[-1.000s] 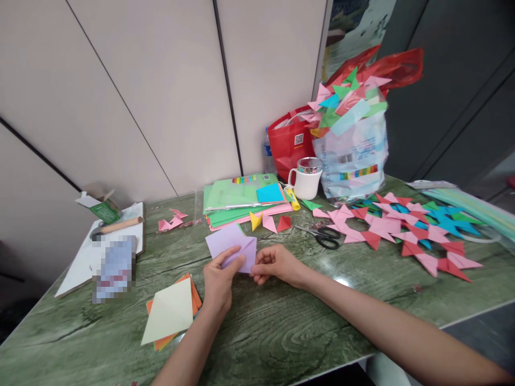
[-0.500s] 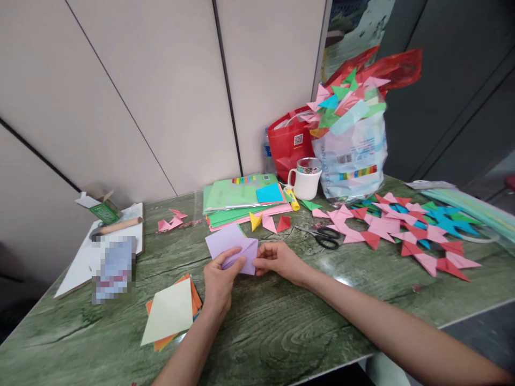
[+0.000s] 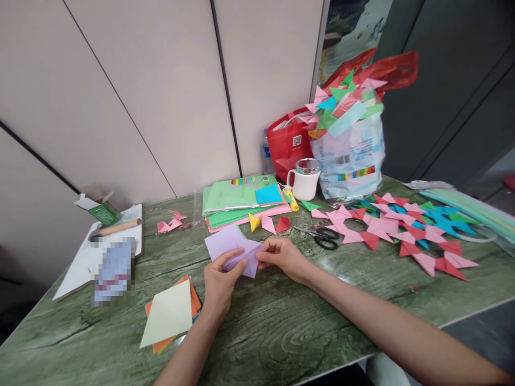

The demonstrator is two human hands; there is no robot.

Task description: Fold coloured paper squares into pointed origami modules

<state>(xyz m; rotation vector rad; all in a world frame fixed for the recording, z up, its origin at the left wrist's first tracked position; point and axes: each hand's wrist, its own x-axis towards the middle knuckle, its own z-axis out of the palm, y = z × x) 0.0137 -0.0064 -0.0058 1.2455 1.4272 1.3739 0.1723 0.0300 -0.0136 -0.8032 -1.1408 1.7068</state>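
A partly folded sheet of purple paper [image 3: 248, 256] is held between my two hands above the table. My left hand [image 3: 221, 276] grips it from the lower left, thumb on the near face. At the paper's right edge, my right hand [image 3: 277, 257] pinches a corner between thumb and fingers. Another flat purple sheet [image 3: 221, 241] lies just behind, partly covered by the folded one. Near my left forearm sits a stack of square papers with a cream sheet [image 3: 169, 313] on top. Beyond my hands lie a yellow folded piece [image 3: 255, 222], a pink one [image 3: 269, 224] and a red one [image 3: 282, 224].
Black-handled scissors [image 3: 325, 237] lie right of my hands. Several folded pink, red and blue pieces [image 3: 382, 226] spread rightward. Behind stand a white mug [image 3: 304, 185], a red bag [image 3: 285, 145] and a full plastic bag [image 3: 354, 155]. A white board [image 3: 76, 273] holds a hammer [image 3: 116, 229].
The right part of the purple paper has tilted and shifted slightly right and down. My right hand has risen a little, keeping its pinch; my left hand has barely moved.
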